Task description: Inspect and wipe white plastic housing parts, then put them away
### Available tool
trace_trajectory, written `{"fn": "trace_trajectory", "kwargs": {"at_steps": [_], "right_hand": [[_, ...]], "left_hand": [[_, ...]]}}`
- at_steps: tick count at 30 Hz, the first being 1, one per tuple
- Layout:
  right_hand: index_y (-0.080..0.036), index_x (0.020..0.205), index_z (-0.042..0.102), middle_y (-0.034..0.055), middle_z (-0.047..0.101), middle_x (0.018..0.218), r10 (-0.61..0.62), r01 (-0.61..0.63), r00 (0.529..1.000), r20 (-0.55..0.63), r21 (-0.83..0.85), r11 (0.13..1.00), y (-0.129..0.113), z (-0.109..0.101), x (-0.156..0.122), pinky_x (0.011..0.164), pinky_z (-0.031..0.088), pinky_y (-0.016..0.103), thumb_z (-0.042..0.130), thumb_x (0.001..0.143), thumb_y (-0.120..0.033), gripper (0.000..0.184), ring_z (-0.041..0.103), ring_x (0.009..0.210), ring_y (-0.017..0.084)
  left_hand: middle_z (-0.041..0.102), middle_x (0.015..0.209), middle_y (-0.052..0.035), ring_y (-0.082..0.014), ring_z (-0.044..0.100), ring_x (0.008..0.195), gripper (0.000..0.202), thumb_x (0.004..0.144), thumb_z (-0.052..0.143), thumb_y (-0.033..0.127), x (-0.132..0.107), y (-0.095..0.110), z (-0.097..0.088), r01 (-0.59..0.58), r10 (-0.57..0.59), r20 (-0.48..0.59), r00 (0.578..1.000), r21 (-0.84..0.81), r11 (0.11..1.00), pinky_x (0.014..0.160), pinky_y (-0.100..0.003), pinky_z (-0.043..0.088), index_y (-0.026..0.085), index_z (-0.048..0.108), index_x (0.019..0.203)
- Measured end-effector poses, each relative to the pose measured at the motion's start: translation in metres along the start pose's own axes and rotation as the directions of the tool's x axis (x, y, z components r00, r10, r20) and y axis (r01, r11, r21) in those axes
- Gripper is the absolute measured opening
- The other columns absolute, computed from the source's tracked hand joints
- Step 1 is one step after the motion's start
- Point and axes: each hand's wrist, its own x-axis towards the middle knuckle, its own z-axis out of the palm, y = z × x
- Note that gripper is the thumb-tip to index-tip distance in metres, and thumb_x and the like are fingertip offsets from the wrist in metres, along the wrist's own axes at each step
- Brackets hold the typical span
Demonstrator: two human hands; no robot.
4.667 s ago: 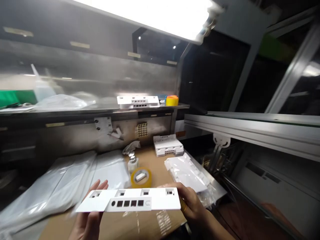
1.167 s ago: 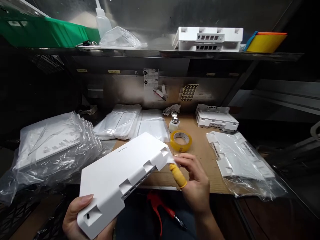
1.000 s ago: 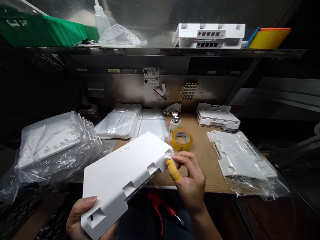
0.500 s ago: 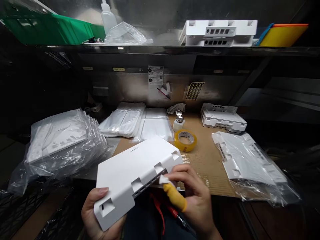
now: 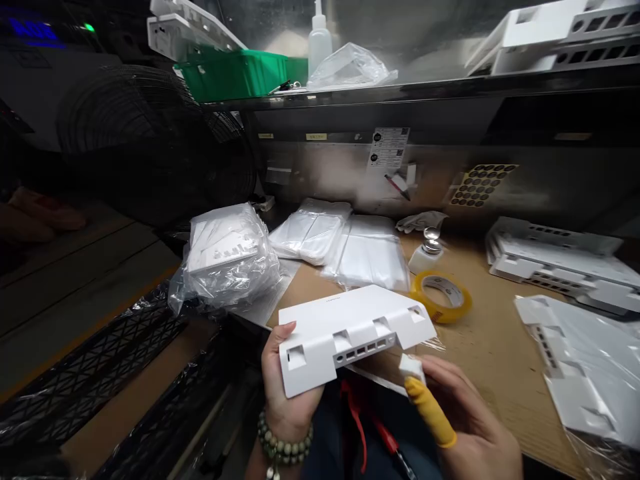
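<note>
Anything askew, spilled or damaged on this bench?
Nothing looks spilled or broken. The white plastic housing in the left hand appears intact; the right hand holds a small white pad. Only the white plastic parts perched slanted atop the green plastic bin look untidy.

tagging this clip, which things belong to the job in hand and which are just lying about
In hand: white housing in left hand; small white pad pinched by right hand, yellow finger cot.
Lying about: tape roll, dispenser bottle, bagged housings, green bin, clear bags.
</note>
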Motion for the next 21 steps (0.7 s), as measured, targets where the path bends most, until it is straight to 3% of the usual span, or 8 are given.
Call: {"fn": "trace_trajectory", "kwargs": {"at_steps": [4, 8, 11, 13, 15, 18, 21], "right_hand": [[-0.032, 0.100, 0.079, 0.0035, 0.075, 0.103, -0.135, 0.146, 0.985, 0.105, -0.099, 0.984, -0.006, 0.011, 0.000, 0.070, 0.059, 0.025, 0.082, 0.080, -0.031, 0.020, 0.072, 0.090, 0.021], [-0.032, 0.102, 0.077, 0.0032, 0.073, 0.103, -0.170, 0.185, 0.975, 0.140, -0.102, 0.977, -0.006, 0.016, -0.004, 0.073, 0.057, 0.026, 0.081, 0.081, -0.028, 0.021, 0.071, 0.094, 0.021], [-0.029, 0.112, 0.072, 0.0041, 0.072, 0.111, -0.082, 0.087, 0.989, -0.123, 0.033, 0.996, -0.002, 0.014, -0.003, 0.079, 0.056, 0.027, 0.079, 0.084, -0.026, 0.028, 0.068, 0.093, 0.019], [-0.028, 0.118, 0.067, 0.0040, 0.072, 0.110, -0.001, 0.068, 0.938, -0.347, 0.181, 0.981, 0.000, 0.009, 0.003, 0.072, 0.054, 0.026, 0.075, 0.089, -0.025, 0.030, 0.066, 0.082, 0.015], [-0.026, 0.118, 0.064, 0.0032, 0.073, 0.105, 0.044, 0.101, 0.885, -0.464, 0.283, 0.954, 0.000, 0.003, 0.011, 0.067, 0.051, 0.025, 0.073, 0.091, -0.024, 0.028, 0.063, 0.074, 0.013], [-0.023, 0.112, 0.065, 0.0030, 0.074, 0.102, 0.134, 0.046, 0.872, -0.470, 0.352, 0.935, 0.001, -0.006, 0.020, 0.075, 0.054, 0.026, 0.075, 0.089, -0.027, 0.025, 0.067, 0.082, 0.014], [-0.024, 0.112, 0.068, 0.0003, 0.073, 0.098, 0.336, -0.144, 0.857, -0.391, 0.445, 0.884, 0.005, -0.010, 0.020, 0.072, 0.056, 0.023, 0.078, 0.087, -0.037, 0.029, 0.068, 0.083, 0.014]], "left_hand": [[0.081, 0.082, -0.0110, -0.0341, 0.078, 0.088, 0.040, 0.090, 0.049, 0.019, -0.001, 0.002, 0.000, 0.025, -0.024, 0.036, 0.999, -0.037, 0.999, 0.099, -0.055, 0.056, 0.010, 0.070, 0.123], [0.082, 0.092, -0.0120, -0.0318, 0.077, 0.099, 0.039, 0.095, 0.047, 0.023, 0.004, 0.003, -0.005, 0.009, -0.007, 0.084, 0.996, -0.022, 1.000, 0.109, -0.053, 0.050, 0.012, 0.070, 0.125], [0.080, 0.109, -0.0135, -0.0310, 0.069, 0.120, 0.046, 0.103, 0.039, 0.041, 0.012, 0.005, -0.017, -0.012, 0.009, 0.226, 0.974, 0.010, 1.000, 0.113, -0.050, 0.045, 0.016, 0.071, 0.124], [0.079, 0.113, -0.0115, -0.0301, 0.063, 0.129, 0.060, 0.104, 0.030, 0.057, 0.017, 0.009, -0.029, -0.002, -0.004, 0.278, 0.960, 0.021, 1.000, 0.111, -0.047, 0.046, 0.020, 0.074, 0.120], [0.079, 0.113, -0.0093, -0.0290, 0.059, 0.132, 0.074, 0.100, 0.020, 0.070, 0.020, 0.013, -0.042, 0.041, -0.054, 0.257, 0.965, 0.057, 0.998, 0.105, -0.041, 0.049, 0.022, 0.075, 0.116], [0.080, 0.109, -0.0088, -0.0275, 0.056, 0.135, 0.093, 0.092, 0.007, 0.083, 0.022, 0.017, -0.057, 0.119, -0.143, 0.171, 0.975, 0.145, 0.982, 0.097, -0.036, 0.052, 0.024, 0.076, 0.112], [0.081, 0.097, -0.0062, -0.0255, 0.060, 0.132, 0.099, 0.087, 0.001, 0.087, 0.026, 0.013, -0.068, 0.139, -0.164, 0.108, 0.981, 0.210, 0.968, 0.094, -0.036, 0.054, 0.029, 0.078, 0.106]]}}
